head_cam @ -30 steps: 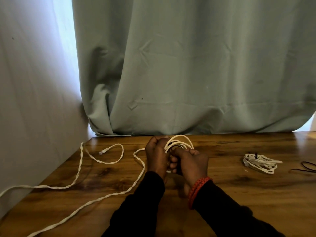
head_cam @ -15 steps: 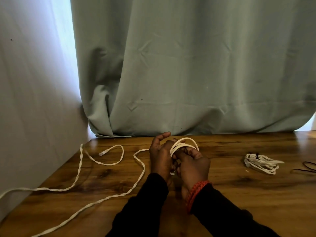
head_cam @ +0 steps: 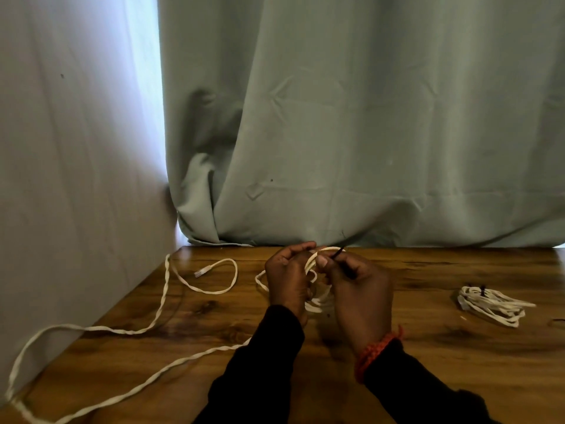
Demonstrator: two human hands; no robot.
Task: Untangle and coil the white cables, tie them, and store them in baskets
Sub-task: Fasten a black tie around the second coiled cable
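Observation:
My left hand (head_cam: 287, 276) grips a small coil of white cable (head_cam: 316, 296) held upright above the wooden table (head_cam: 428, 356). My right hand (head_cam: 357, 289) pinches a thin black tie (head_cam: 339, 253) against the top of the coil. Most of the coil is hidden between my hands. A long twisted white cable (head_cam: 159, 304) trails loose over the table's left side, its plug end (head_cam: 200, 273) lying flat. A second white cable bundle (head_cam: 489, 304), bound with black ties, lies at the right.
A pale green curtain (head_cam: 351, 133) hangs to the table's far edge. A white cloth wall (head_cam: 70, 179) closes the left side. A dark thin loop (head_cam: 558, 320) shows at the right frame edge. No basket is in view.
Both hands have risen slightly with the coil. My right hand has turned and now pinches the black tie at the coil's top; my left fingers curled back over the coil.

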